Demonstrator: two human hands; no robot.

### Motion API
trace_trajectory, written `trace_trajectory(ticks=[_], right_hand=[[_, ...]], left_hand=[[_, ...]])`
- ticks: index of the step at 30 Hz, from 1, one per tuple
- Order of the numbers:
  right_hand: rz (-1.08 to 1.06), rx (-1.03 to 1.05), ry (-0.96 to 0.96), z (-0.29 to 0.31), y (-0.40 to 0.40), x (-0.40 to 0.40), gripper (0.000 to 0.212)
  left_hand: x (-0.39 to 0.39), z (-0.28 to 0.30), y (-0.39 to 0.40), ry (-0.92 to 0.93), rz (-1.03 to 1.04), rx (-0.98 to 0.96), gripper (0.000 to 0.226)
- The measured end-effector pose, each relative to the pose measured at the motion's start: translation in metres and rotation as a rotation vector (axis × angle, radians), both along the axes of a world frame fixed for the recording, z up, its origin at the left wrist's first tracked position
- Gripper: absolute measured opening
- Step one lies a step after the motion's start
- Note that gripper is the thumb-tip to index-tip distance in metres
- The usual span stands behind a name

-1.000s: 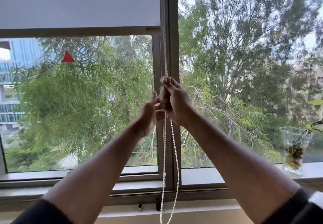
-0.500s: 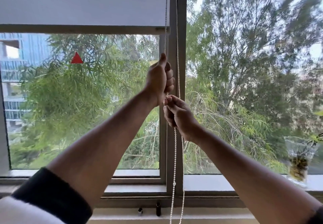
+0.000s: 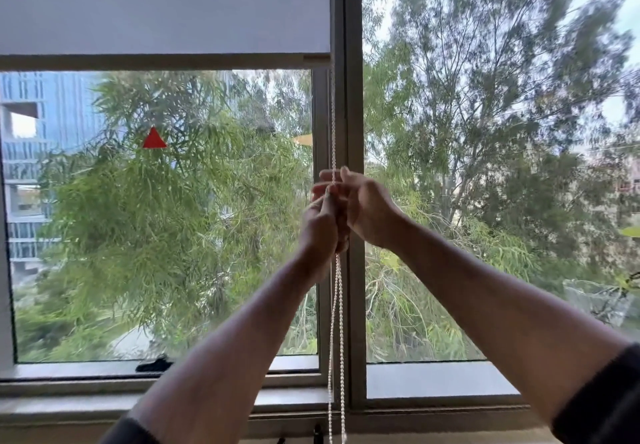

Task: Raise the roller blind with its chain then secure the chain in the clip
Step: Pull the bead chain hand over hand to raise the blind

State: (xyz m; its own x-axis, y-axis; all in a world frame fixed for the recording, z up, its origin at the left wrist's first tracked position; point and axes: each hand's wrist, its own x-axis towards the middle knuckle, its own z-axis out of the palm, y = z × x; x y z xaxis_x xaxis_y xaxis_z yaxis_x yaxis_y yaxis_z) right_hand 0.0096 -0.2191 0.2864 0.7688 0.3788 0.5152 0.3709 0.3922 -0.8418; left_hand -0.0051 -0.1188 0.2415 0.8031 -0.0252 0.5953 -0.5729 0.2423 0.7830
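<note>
Gripping the bead chain (image 3: 335, 305) before the window mullion (image 3: 353, 97), we note left hand (image 3: 320, 227) and right hand (image 3: 369, 210) both closed on it. Roller blind (image 3: 162, 7) covers roughly the upper pane; motion blur leaves finger detail uncertain.

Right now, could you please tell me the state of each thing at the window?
Roller blind: partly raised, covering only the top of the left pane.
Chain: hanging in two strands, not yet clipped.
Left hand: closed on the chain.
Right hand: closed on the chain.
</note>
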Motion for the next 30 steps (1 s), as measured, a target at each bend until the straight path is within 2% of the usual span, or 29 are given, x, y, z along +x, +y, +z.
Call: trace_trajectory(ticks=[3,6,11,16,19,23,26,30], right_hand=[[0.017,0.136,-0.020,0.044,0.008,-0.010,0.034],[-0.170,0.133,-0.069,0.062,0.021,-0.012,0.029],[-0.286,0.113,-0.215,0.048,0.027,-0.008,0.030],[-0.331,0.123,-0.264,0.027,0.017,-0.005,0.030],[-0.305,0.126,-0.299,0.011,0.014,-0.002,0.026],[-0.364,0.001,-0.485,-0.012,0.017,0.007,0.027],[-0.465,-0.117,-0.629,-0.024,0.014,0.015,0.033],[-0.509,-0.193,-0.732,-0.020,0.001,0.021,0.023]], left_hand=[[0.003,-0.005,-0.001,0.027,0.003,0.002,0.047],[0.006,-0.003,0.003,0.036,0.006,0.050,0.044],[0.009,0.003,0.026,0.029,0.008,0.166,0.052],[0.009,0.018,0.044,-0.010,0.212,0.227,0.064],[0.003,0.046,0.044,-0.054,0.282,0.262,0.061],[-0.011,0.093,0.028,-0.073,0.155,0.208,0.050],[-0.026,0.130,0.012,-0.071,0.018,0.078,0.043],[-0.037,0.151,-0.008,-0.124,0.032,-0.090,0.031]])
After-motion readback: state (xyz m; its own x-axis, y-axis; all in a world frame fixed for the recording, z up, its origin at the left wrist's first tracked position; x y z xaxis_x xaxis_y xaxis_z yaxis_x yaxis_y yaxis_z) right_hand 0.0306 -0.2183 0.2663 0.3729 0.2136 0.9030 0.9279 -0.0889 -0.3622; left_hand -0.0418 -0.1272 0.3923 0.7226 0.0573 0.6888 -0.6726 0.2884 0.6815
